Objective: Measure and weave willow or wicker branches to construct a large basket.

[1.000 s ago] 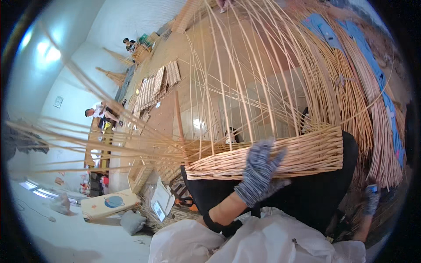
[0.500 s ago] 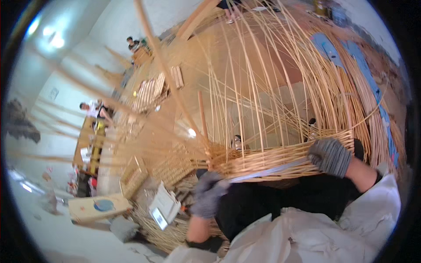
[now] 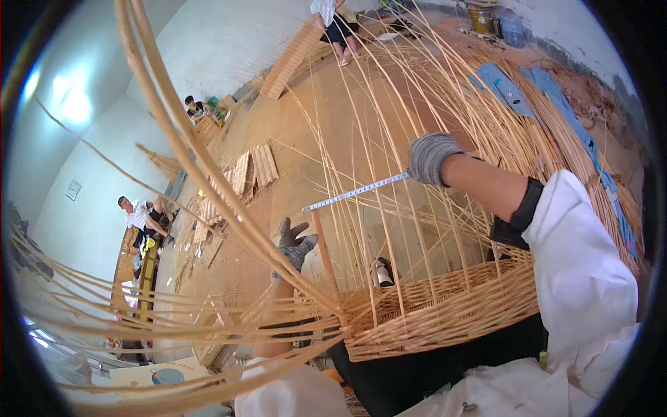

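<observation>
The right hand (image 3: pixel 432 157), gloved, gripped a metal tape measure (image 3: pixel 356 192) stretched leftward above the half-woven wicker basket (image 3: pixel 445 313). The left hand (image 3: pixel 295 244) hung open-fingered near the tape's free end. Measuring seemed under way; next, that end probably needed steadying against an upright stake (image 3: pixel 325 257).

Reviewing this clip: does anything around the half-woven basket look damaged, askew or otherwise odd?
Nothing stands out. The basket has an even woven rim with its loose upright stakes splaying outward, as unfinished wickerwork does. The right hand holds a tape measure stretched toward the open left hand. Loose canes litter the floor.
</observation>
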Available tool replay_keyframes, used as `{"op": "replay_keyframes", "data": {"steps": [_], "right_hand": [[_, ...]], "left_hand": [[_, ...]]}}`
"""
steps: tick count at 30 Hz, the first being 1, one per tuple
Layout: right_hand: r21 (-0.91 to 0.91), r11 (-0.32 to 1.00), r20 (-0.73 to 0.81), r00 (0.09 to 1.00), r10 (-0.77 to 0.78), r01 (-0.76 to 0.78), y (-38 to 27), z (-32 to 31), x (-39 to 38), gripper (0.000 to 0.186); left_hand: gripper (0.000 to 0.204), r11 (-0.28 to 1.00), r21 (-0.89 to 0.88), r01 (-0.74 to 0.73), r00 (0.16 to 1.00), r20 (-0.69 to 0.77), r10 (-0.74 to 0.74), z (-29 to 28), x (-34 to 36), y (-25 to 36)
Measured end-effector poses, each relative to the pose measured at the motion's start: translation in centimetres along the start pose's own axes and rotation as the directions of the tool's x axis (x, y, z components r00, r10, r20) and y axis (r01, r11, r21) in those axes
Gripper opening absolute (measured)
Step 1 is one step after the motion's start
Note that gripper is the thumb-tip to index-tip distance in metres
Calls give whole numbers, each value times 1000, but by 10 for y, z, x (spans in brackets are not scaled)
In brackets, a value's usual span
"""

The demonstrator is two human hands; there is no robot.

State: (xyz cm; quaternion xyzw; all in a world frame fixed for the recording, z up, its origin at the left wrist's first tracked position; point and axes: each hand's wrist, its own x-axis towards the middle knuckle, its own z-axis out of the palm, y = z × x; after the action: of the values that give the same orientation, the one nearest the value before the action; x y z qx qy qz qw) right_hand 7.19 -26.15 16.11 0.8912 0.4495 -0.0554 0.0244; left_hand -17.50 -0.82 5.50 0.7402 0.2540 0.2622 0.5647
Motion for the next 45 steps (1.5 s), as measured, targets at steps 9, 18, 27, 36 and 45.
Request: {"op": "replay_keyframes", "data": {"steps": [9, 18, 27, 36, 45], "right_hand": [[-6, 999, -89, 995, -48, 48, 21, -8, -11, 21], [67, 984, -84, 983, -161, 167, 95, -21, -59, 29], [139, 981, -295, 940, 169, -133, 317, 23, -130, 20], [105, 985, -390, 906, 166, -135, 329, 65, -115, 18], [112, 976, -331, 919, 214, -187, 323, 62, -113, 23]], "left_hand": [[75, 993, 32, -116, 984, 141, 111, 27, 3, 30], [57, 982, 119, -147, 973, 194, 122, 27, 4, 10], [56, 954, 299, -30, 988, 152, -17, 41, 15, 28], [57, 967, 242, -82, 980, 196, 34, 35, 17, 19], [56, 979, 187, -80, 974, 224, 37, 28, 20, 13]]}}
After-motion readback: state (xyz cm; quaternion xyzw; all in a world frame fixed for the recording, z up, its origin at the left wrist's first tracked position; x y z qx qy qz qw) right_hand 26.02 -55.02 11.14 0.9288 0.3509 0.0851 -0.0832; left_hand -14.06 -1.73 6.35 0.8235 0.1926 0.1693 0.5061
